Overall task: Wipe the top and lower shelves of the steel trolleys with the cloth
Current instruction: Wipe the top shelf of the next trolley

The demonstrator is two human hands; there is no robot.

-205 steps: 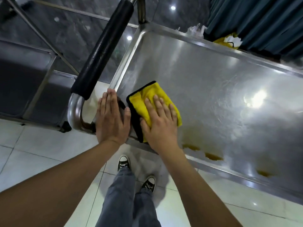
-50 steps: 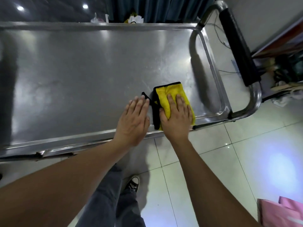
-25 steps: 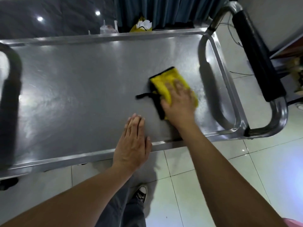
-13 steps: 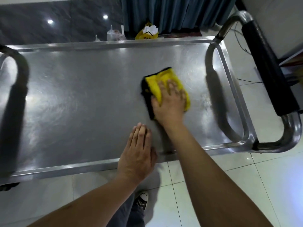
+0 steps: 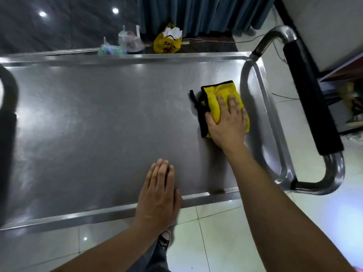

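Yellow black-edged cloth (image 5: 218,95) lies flat under right hand (image 5: 227,124), fingers (image 5: 232,104) straight, beside the steel trolley's (image 5: 98,114) probably unwiped right end.

Right hand (image 5: 227,124) presses the yellow cloth (image 5: 220,93) flat on the trolley top (image 5: 98,118); left hand (image 5: 159,195) rests flat near its front edge.

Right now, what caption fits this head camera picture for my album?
Right hand presses yellow cloth on steel trolley top; left hand rests flat.
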